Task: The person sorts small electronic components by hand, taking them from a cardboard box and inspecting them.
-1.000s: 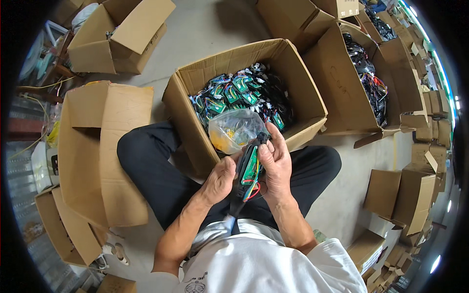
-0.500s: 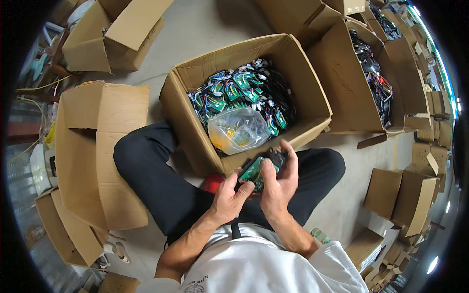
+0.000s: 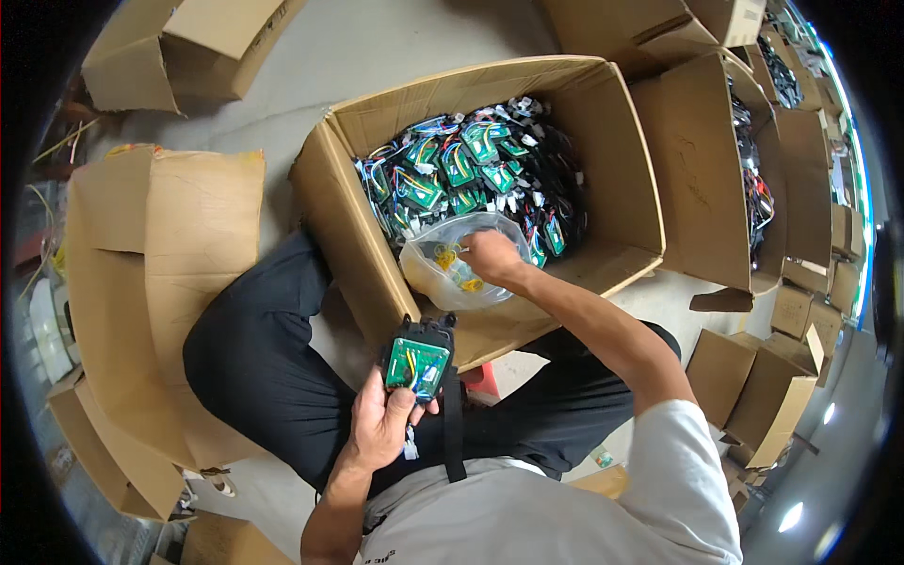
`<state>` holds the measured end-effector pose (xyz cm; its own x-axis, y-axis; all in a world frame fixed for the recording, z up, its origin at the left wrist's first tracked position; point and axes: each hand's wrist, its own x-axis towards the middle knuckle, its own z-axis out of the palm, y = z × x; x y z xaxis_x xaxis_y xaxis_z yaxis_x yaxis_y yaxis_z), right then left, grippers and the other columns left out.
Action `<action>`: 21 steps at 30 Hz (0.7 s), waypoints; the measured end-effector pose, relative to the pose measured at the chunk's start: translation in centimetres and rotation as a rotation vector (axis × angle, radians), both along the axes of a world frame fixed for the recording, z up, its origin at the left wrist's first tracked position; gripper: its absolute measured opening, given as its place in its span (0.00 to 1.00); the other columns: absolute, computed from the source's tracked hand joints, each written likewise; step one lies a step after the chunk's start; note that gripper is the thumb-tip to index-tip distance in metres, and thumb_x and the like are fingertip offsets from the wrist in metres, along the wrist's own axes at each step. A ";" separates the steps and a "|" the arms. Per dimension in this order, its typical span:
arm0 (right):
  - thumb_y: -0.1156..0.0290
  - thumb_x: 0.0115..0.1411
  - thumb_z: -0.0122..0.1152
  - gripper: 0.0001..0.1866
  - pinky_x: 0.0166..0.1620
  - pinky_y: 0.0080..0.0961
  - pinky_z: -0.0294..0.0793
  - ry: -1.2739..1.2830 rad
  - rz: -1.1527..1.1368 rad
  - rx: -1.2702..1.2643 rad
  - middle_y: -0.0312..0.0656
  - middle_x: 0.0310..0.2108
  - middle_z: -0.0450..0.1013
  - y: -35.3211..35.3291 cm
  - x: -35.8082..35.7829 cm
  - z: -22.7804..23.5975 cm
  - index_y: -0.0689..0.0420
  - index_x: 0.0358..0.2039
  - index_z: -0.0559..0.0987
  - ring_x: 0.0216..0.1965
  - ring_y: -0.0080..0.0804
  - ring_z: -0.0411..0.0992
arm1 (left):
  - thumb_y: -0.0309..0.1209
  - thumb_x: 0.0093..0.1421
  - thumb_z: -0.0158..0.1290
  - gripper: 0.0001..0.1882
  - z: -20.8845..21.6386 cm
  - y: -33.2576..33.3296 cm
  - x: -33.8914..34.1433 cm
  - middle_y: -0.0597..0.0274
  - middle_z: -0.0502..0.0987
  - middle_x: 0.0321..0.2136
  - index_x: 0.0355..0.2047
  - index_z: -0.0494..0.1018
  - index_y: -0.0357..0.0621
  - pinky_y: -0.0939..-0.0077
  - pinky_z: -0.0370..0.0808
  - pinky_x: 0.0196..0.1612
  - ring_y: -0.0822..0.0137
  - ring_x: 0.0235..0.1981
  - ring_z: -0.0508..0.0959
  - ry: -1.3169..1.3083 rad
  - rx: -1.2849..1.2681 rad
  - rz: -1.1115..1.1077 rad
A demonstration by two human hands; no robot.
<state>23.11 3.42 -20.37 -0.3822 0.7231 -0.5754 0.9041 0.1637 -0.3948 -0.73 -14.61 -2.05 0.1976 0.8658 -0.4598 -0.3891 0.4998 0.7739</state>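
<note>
My left hand [image 3: 379, 428] grips a black plastic housing with a green circuit board [image 3: 417, 365] showing face up. Short coloured wires cross the board, and a white connector hangs below it by my fingers. Over the big cardboard box [image 3: 358, 240], my right hand [image 3: 492, 256] reaches into a clear plastic bag [image 3: 476, 299] with its fingers drawn together. Small yellow loops [image 3: 446, 254] lie in the bag beside the fingertips. Whatever is between those fingers is too small to make out. Around the bag, many wired green circuit boards [image 3: 459, 165] fill the box.
An open carton [image 3: 202, 217] stands left of my legs, another [image 3: 217, 47] at the far left. On the right, a tall carton [image 3: 697, 169] holds black parts and wires. Smaller cartons [image 3: 753, 386] sit at lower right. Something red [image 3: 482, 384] lies between my legs.
My right hand has left the circuit board unit and moved forward into the plastic bag. My left hand now holds the unit alone, lower and further left.
</note>
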 end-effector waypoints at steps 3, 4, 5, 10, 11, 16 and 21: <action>0.65 0.58 0.57 0.11 0.44 0.46 0.78 -0.160 0.094 0.027 0.53 0.33 0.80 -0.1 0.0 -7.3 0.56 0.34 0.84 0.39 0.53 0.79 | 0.42 0.72 0.45 0.21 0.0 0.4 -0.2 0.56 0.78 0.34 0.54 0.63 0.36 0.82 0.70 0.29 0.76 0.25 0.73 0.050 -0.002 -0.021; 0.65 0.58 0.56 0.11 0.44 0.47 0.78 -0.209 0.083 0.044 0.53 0.33 0.80 -0.2 -1.1 -8.0 0.54 0.33 0.84 0.38 0.53 0.79 | 0.42 0.72 0.45 0.22 0.4 0.3 -0.5 0.57 0.78 0.33 0.54 0.62 0.36 0.82 0.70 0.29 0.76 0.26 0.73 0.076 -0.009 0.014; 0.69 0.57 0.58 0.10 0.39 0.43 0.81 -0.163 0.098 0.086 0.52 0.34 0.81 -0.4 -1.4 -8.3 0.59 0.34 0.83 0.37 0.48 0.81 | 0.40 0.72 0.46 0.21 0.2 -0.1 -0.8 0.56 0.78 0.34 0.55 0.62 0.36 0.81 0.71 0.29 0.74 0.27 0.74 0.063 -0.021 0.040; 0.67 0.58 0.56 0.11 0.40 0.44 0.81 -0.104 0.127 0.097 0.51 0.33 0.81 -1.5 -2.7 -6.6 0.58 0.34 0.83 0.37 0.49 0.81 | 0.43 0.68 0.53 0.24 -0.5 -0.2 -1.6 0.52 0.78 0.38 0.51 0.66 0.33 0.78 0.73 0.31 0.69 0.28 0.76 -0.098 -0.059 0.294; 0.66 0.58 0.55 0.11 0.40 0.44 0.81 -0.089 0.133 0.105 0.51 0.33 0.81 -1.3 -2.4 -7.0 0.57 0.33 0.83 0.37 0.49 0.81 | 0.44 0.68 0.54 0.25 -0.1 0.1 -1.4 0.52 0.78 0.38 0.52 0.66 0.33 0.78 0.73 0.31 0.69 0.28 0.77 -0.145 -0.070 0.335; 0.63 0.57 0.56 0.13 0.41 0.43 0.81 -0.159 0.189 0.117 0.52 0.33 0.81 -0.6 -1.7 -7.6 0.56 0.29 0.85 0.36 0.49 0.81 | 0.44 0.66 0.55 0.25 2.0 -0.3 -1.6 0.51 0.76 0.40 0.52 0.67 0.36 0.74 0.74 0.31 0.58 0.33 0.78 -0.219 0.031 0.308; 0.60 0.55 0.58 0.11 0.42 0.46 0.79 -0.064 0.092 0.171 0.50 0.32 0.80 -0.2 0.3 -4.0 0.50 0.31 0.86 0.35 0.53 0.79 | 0.45 0.68 0.52 0.23 2.7 -1.6 -0.7 0.45 0.78 0.40 0.49 0.68 0.34 0.77 0.73 0.31 0.64 0.32 0.79 -0.213 0.000 0.400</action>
